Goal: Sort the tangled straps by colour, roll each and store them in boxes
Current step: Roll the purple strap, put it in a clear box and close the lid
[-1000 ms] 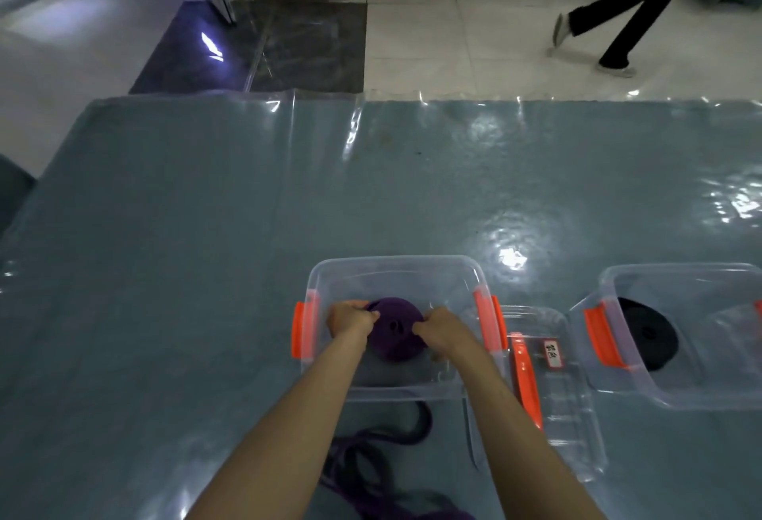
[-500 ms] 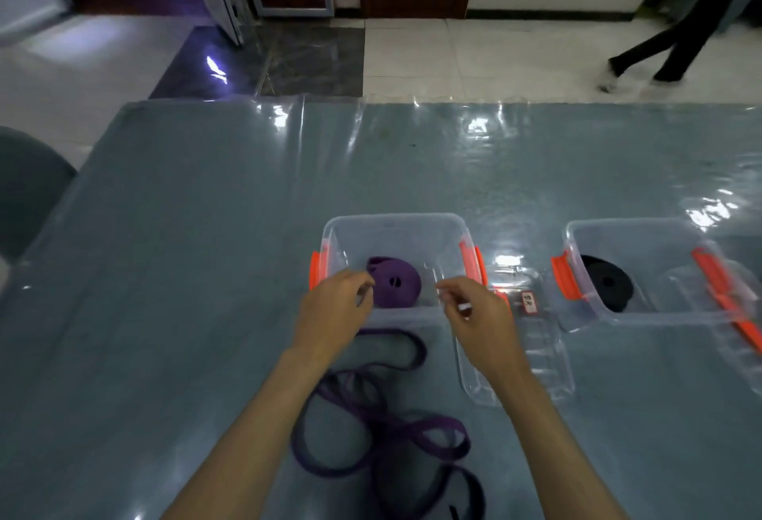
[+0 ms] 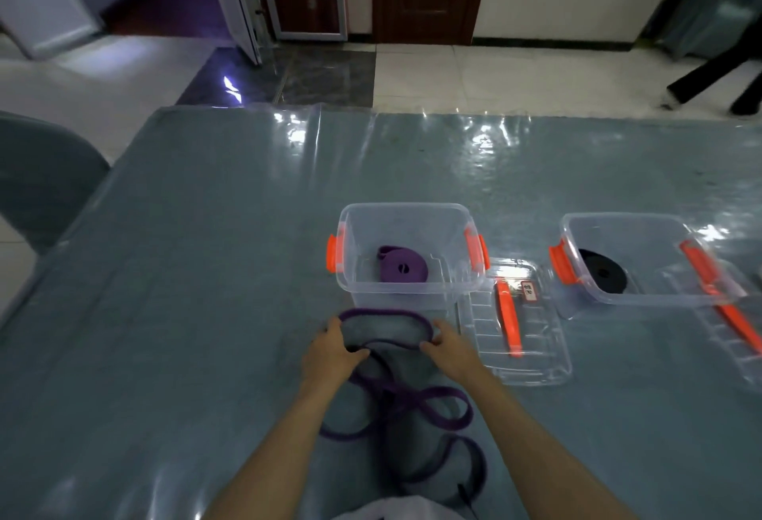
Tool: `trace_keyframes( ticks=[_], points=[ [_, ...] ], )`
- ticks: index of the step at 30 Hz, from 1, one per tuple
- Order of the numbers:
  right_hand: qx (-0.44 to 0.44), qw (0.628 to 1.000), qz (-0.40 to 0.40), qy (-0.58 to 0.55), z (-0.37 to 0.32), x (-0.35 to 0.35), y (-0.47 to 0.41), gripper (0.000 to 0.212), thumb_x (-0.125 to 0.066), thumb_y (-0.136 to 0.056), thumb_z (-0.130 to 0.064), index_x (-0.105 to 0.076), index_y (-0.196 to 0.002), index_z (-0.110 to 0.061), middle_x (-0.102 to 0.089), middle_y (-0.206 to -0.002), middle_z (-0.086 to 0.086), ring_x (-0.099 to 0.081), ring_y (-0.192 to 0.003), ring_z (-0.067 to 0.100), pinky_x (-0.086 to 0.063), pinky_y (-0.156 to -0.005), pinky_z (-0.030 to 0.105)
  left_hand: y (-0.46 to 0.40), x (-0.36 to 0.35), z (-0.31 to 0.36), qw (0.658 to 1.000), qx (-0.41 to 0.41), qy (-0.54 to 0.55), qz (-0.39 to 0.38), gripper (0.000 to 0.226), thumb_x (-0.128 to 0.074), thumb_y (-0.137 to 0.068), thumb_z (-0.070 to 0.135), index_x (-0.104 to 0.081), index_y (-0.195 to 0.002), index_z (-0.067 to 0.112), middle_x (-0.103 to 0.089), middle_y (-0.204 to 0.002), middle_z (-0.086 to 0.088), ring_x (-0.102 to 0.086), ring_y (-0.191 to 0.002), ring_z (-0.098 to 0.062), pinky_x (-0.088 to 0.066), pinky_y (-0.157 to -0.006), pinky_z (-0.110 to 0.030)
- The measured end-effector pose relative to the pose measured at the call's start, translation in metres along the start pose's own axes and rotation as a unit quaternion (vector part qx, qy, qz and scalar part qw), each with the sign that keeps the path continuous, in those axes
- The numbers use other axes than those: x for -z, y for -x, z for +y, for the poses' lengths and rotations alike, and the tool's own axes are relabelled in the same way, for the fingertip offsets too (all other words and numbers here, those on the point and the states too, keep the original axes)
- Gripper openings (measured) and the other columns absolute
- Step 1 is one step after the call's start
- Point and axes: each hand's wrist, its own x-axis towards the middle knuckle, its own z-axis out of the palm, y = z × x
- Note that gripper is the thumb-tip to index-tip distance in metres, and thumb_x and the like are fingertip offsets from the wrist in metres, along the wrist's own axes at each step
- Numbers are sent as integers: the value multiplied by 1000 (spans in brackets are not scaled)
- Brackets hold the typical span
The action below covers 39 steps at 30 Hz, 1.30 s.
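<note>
A rolled purple strap (image 3: 402,269) lies inside the clear box with orange latches (image 3: 410,212). Just in front of that box, loose purple straps (image 3: 416,400) lie tangled on the table, and a black strap (image 3: 466,474) loops near the table's front edge. My left hand (image 3: 330,354) pinches the near edge of the top purple loop on its left side. My right hand (image 3: 447,348) holds the same loop on its right side. A second clear box (image 3: 618,222) at the right holds a rolled black strap (image 3: 604,274).
Beside the first box lies a clear lid with an orange handle (image 3: 515,330), and another lid (image 3: 725,313) leans at the second box. A grey chair (image 3: 37,177) stands at the table's left. A person's legs (image 3: 713,82) cross the floor at far right.
Both hands left the rolled purple strap in the box, drew back toward me and took hold of the loose purple loop on the table. The walking person moved right.
</note>
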Motion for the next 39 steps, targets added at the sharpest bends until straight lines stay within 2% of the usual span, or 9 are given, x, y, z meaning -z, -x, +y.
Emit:
trace_keyframes(
  ticks=[3, 7, 13, 19, 24, 29, 32, 34, 39],
  points=[
    [-34, 999, 9, -28, 2, -8, -9, 32, -71, -98, -23, -61, -127, -13, -69, -120, 9, -65, -110, 27, -48, -89, 30, 8, -7, -3, 996, -35, 55, 63, 53, -80, -86, 27, -49, -127, 19, -70, -119, -7, -68, -110, -32, -55, -87, -43],
    [-69, 994, 64, -58, 4, -19, -17, 24, -79, -91, -19, -56, -87, -19, -67, -91, 4, -64, -88, 23, -47, -76, 30, 21, -14, -11, 988, -72, 113, 75, 63, -71, -90, 5, -49, -147, 19, -72, -116, -2, -69, -107, -26, -56, -91, -41],
    [-74, 994, 33, -75, 8, -33, -19, 33, -75, -86, 4, -65, -115, -8, -70, -83, 3, -68, -79, 24, -61, -70, 36, 32, -21, -26, 964, -178, 178, 88, 48, -68, -83, -11, -77, -113, 25, -70, -106, 8, -69, -96, -3, -56, -89, -23],
    [-28, 975, 83, -203, 5, -16, 9, 30, -70, -84, 7, -63, -97, -19, -72, -101, 9, -74, -90, 31, -64, -78, 57, 49, 1, -8, 942, -171, 285, 45, 40, -69, -86, -10, -70, -102, 26, -73, -99, 19, -69, -95, -1, -51, -85, -13],
    [35, 917, 154, -366, -8, 28, 51, 23, -65, -94, 8, -58, -103, -13, -71, -110, 18, -73, -89, 26, -64, -69, 35, 58, 20, 4, 931, -231, 281, 34, 29, -86, -83, 7, -66, -89, 28, -72, -101, 13, -70, -99, -10, -54, -89, -22],
    [131, 886, 190, -402, -27, 71, 88, 25, -68, -96, 3, -73, -111, -16, -76, -110, 7, -75, -98, 23, -65, -77, 38, 68, 23, 16, 947, -240, 215, 14, 40, -85, -84, 15, -56, -98, 40, -74, -96, 21, -72, -93, -7, -60, -87, -45],
    [179, 875, 207, -400, -47, 83, 109, 24, -65, -97, 4, -75, -115, -9, -77, -108, 1, -76, -96, 23, -66, -78, 38, 81, 28, 35, 943, -281, 175, -20, 58, -87, -84, 26, -51, -122, 52, -64, -123, 21, -62, -116, -1, -54, -103, -36],
    [207, 875, 219, -379, -59, 88, 120, 23, -67, -96, 4, -75, -115, -7, -76, -109, 6, -76, -95, 30, -66, -79, 41, 96, 38, 57, 933, -312, 181, -15, 64, -85, -85, 38, -50, -138, 41, -58, -137, 21, -54, -127, 4, -46, -105, -19],
    [257, 889, 190, -327, -85, 97, 143, 20, -75, -93, -2, -75, -109, -14, -72, -105, 13, -74, -93, 34, -66, -78, 45, 134, 58, 107, 891, -351, 283, 51, 34, -81, -90, 35, -65, -119, 38, -68, -114, 34, -62, -113, 10, -45, -94, -5]
  ],
)
